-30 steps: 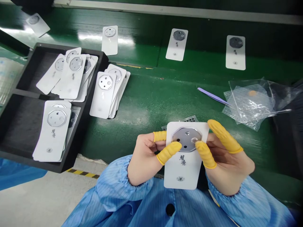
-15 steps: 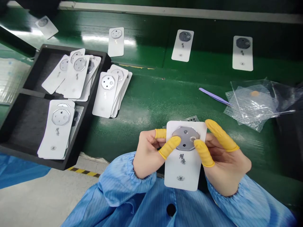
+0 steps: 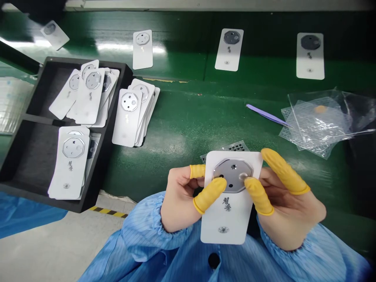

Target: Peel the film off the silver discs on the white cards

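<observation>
A white phone back cover (image 3: 225,215) with a grey octagonal camera plate is held upright in front of me, printed side facing me. My left hand (image 3: 188,199) grips its left edge, with the yellow-cotted thumb pressed on the plate's lower left. On the opposite side, my right hand (image 3: 284,203) pinches the right edge, its thumb beside the plate's clear round spot. One right finger in a yellow cot lies along the cover's top right corner. Behind the cover, a clear sheet of small black dots (image 3: 237,147) is partly hidden.
At left stands a black two-part tray (image 3: 96,172) holding several covers. A stack of covers (image 3: 126,121) lies beside it. Single covers (image 3: 229,51) are spaced along the back of the green bench (image 3: 176,105). Purple tweezers (image 3: 266,114) touch clear bubble bags (image 3: 320,125) at right.
Both hands have come slightly nearer with the cover, and it looks a little larger. More of the dotted sheet shows behind it. The grip stays much the same.
</observation>
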Demonstrator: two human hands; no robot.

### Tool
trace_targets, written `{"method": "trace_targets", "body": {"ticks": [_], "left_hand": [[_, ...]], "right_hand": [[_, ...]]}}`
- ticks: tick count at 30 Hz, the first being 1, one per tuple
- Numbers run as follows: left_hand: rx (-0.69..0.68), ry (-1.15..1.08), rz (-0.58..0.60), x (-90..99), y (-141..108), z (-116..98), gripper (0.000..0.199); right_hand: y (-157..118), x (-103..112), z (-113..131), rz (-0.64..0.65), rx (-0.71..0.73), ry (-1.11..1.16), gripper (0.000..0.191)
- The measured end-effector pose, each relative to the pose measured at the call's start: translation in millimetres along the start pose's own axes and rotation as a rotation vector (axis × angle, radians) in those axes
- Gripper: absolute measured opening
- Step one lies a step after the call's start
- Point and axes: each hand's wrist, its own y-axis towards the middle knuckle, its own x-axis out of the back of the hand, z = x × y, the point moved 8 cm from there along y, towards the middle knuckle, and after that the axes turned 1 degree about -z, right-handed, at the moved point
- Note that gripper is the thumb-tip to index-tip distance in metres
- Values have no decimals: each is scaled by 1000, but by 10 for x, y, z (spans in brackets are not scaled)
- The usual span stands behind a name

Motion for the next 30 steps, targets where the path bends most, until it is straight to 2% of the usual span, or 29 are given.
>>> {"method": "trace_targets", "body": {"ticks": [4, 6, 10, 14, 17, 21, 23, 25, 27, 29, 30], "left_hand": [[-52, 37, 1, 31, -9, -24, 14], [-109, 51, -3, 48, -36, -55, 14], [-108, 72, -31, 88, -57, -37, 10], [21, 101, -28, 137, 63, 60, 9], [90, 43, 11, 150, 184, 118, 10], [29, -3, 28, 183, 242, 85, 15], [-32, 35, -41, 304, 234, 48, 15], [-80, 75, -143, 509, 234, 14, 19], [-113, 104, -206, 719, 256, -39, 23], [-148, 135, -233, 903, 283, -153, 27], [-172, 156, -246, 985, 291, -241, 30]], "right_hand": [[-13, -17, 104, 24, 134, 3, 52], [-15, -33, 137, 45, 151, -9, 53], [-42, -80, 108, 117, 101, 0, 50], [-75, -99, -94, 111, 9, -17, 45], [-93, -124, -262, 101, -50, 8, 53], [-127, -182, -267, 160, -45, 35, 51], [-91, -286, -219, 291, -7, 33, 46], [78, -406, -229, 461, 36, -32, 44], [499, -392, -351, 510, 62, -298, 46], [1171, -160, -528, 350, 43, -787, 48], [1521, -44, -590, 279, 20, -893, 48]]}}
